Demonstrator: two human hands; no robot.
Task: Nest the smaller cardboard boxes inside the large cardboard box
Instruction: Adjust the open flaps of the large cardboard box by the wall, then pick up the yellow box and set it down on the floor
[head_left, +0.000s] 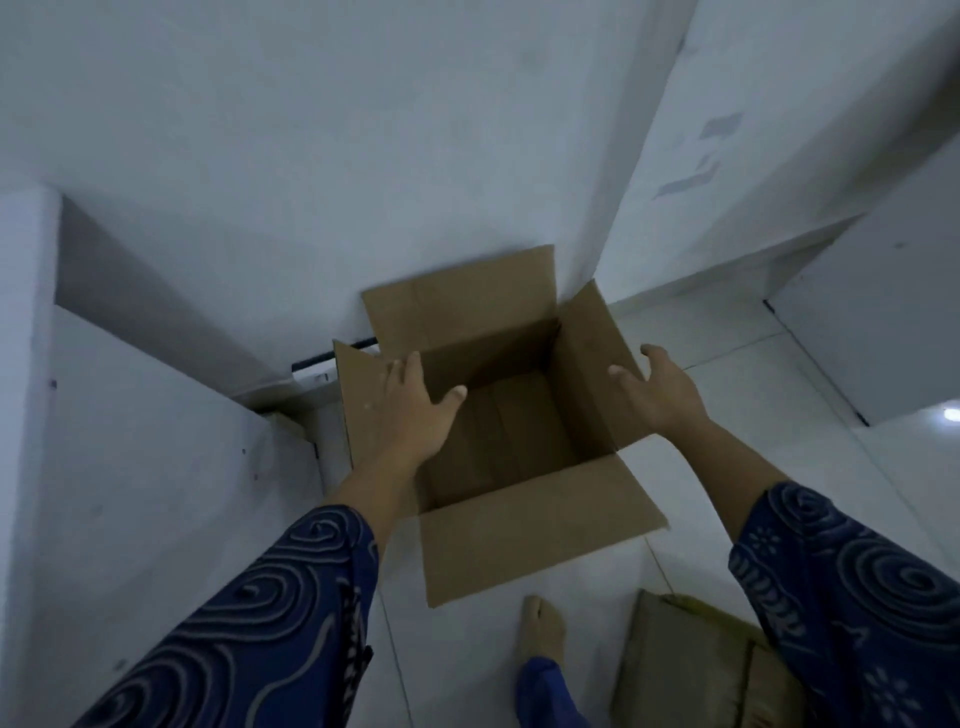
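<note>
A large brown cardboard box (519, 530) stands on the white tiled floor against the wall, its four flaps spread open and its inside bare. My left hand (415, 410) hovers over the box's left flap, fingers apart, thumb over the opening. My right hand (660, 384) is by the right flap, fingers spread, holding nothing. A smaller cardboard box (691, 670) lies on the floor at the bottom right, partly hidden behind my right sleeve.
A white wall rises behind the box, with a white cabinet (130, 441) at the left and another white unit (883, 338) at the right. My bare foot (543, 631) stands on the tiles just in front of the box.
</note>
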